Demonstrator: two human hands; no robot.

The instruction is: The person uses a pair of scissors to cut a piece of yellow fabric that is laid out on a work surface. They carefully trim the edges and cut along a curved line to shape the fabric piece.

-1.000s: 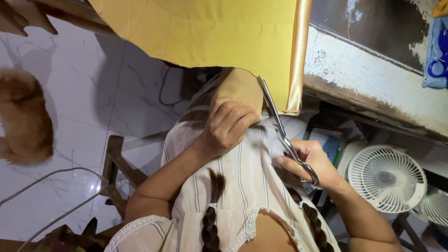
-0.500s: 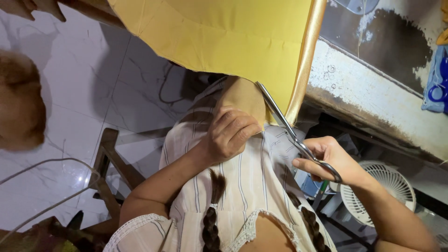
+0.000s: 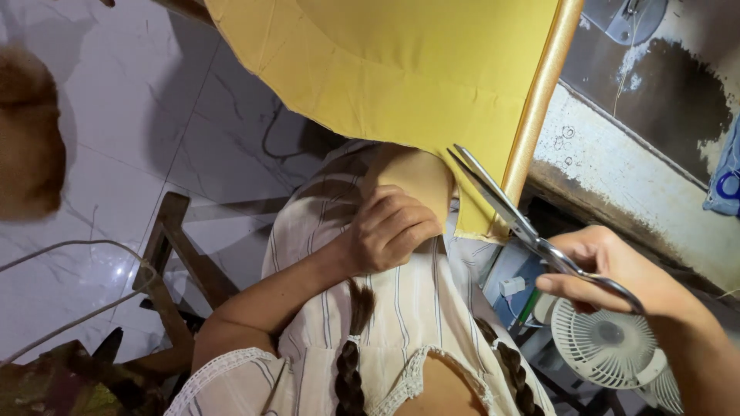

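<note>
- I see a large sheet of mustard-yellow fabric [image 3: 401, 69] spread flat across the top of the view, its lower-left edge cut in a curve, a shiny gold strip along its right edge.
- A narrow flap of it hangs down over my lap, pinched by my left hand [image 3: 389, 231].
- Steel scissors with slim silver blades [image 3: 512, 212] are in my right hand [image 3: 617, 266]; blades parted, tips pointing up-left at the fabric's lower edge.
</note>
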